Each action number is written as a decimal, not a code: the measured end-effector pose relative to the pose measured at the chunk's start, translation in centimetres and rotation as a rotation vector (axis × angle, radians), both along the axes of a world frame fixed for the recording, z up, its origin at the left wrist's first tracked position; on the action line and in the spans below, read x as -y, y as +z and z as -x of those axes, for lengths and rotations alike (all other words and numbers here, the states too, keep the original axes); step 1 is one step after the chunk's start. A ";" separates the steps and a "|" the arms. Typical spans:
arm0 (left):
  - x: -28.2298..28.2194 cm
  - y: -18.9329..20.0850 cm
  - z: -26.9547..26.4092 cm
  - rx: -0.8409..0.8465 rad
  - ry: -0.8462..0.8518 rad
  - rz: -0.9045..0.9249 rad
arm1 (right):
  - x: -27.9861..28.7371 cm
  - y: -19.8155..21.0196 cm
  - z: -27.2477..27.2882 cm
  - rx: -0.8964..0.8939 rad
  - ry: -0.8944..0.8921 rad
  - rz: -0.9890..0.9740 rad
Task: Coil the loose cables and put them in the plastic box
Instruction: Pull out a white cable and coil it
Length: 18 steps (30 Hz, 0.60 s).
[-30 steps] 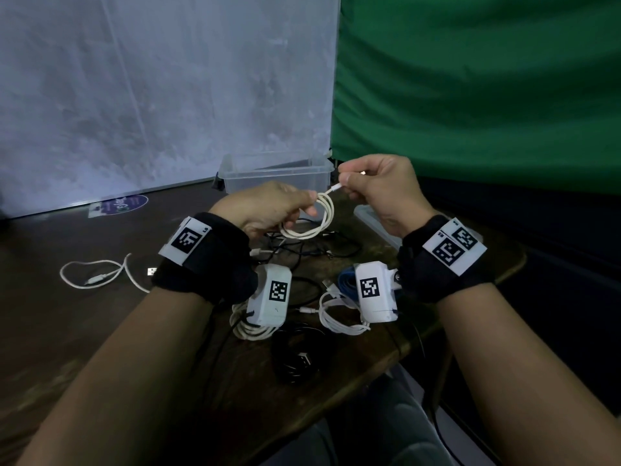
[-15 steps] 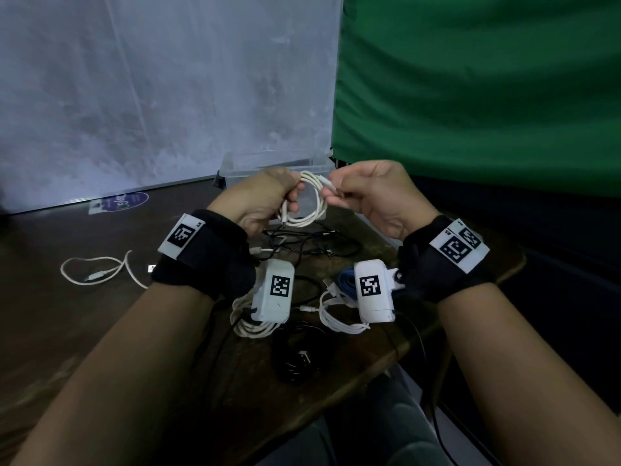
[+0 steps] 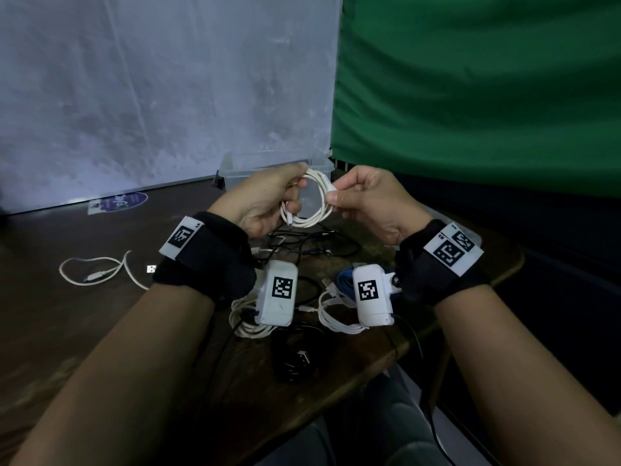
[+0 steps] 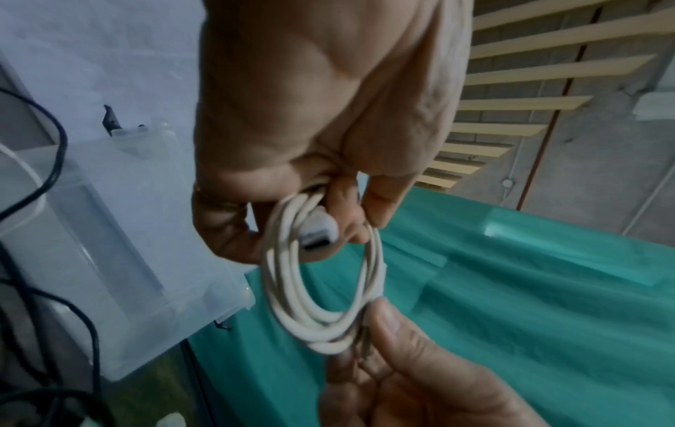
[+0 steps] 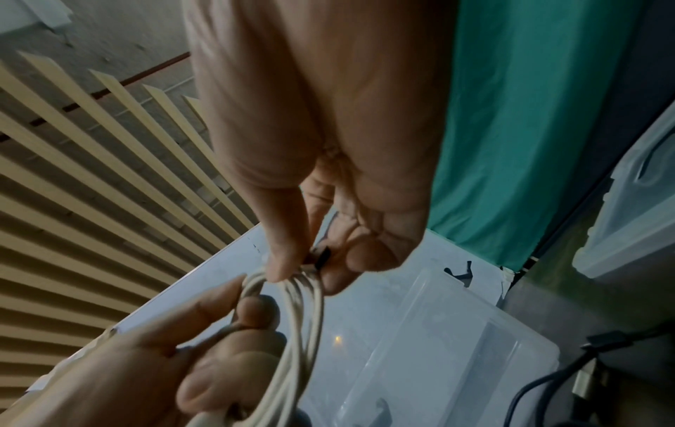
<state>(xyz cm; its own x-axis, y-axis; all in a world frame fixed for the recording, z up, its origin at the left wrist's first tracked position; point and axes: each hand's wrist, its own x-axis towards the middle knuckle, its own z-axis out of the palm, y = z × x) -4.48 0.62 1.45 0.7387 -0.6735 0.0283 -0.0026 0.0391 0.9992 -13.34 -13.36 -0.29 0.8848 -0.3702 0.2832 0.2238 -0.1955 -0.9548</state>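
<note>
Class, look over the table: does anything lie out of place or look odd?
One white cable lies uncoiled on the table, apart to the left of the pile. Tangled black cables sit below the hands.

Bare forearms. Black wrist straps (image 3: 215, 253) with white square-code tags (image 3: 452, 252). White boxy cameras (image 3: 277, 292) under wrists, coded too.

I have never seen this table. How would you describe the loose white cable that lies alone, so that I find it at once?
Start at the dark wooden table and look to its left part, away from the tangle of cables under the wrists. There the loose white cable lies flat in an open loop, below a purple sticker. Unlike the other white cables, it is uncoiled and nothing touches it.
</note>
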 end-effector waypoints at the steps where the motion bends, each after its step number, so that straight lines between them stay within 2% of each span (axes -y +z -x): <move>1: 0.0 0.0 0.0 0.025 -0.009 -0.029 | 0.1 0.0 0.0 0.003 -0.013 0.012; 4: -0.1 -0.1 0.1 0.057 -0.015 -0.059 | 0.0 0.0 0.0 0.006 -0.026 0.035; 7: 0.1 -0.1 0.1 0.029 -0.021 -0.013 | -0.2 -0.1 -0.1 -0.014 -0.010 0.038; 12: 0.4 -0.2 0.4 -0.001 -0.024 0.051 | -0.4 0.0 -0.3 -0.050 0.136 -0.049; 15: 0.2 -0.1 0.3 0.020 -0.034 0.006 | -0.6 0.2 -0.3 -0.020 0.148 -0.074; 18: -0.1 0.0 0.0 0.063 -0.022 -0.108 | -0.6 0.2 -0.3 -0.021 0.131 -0.001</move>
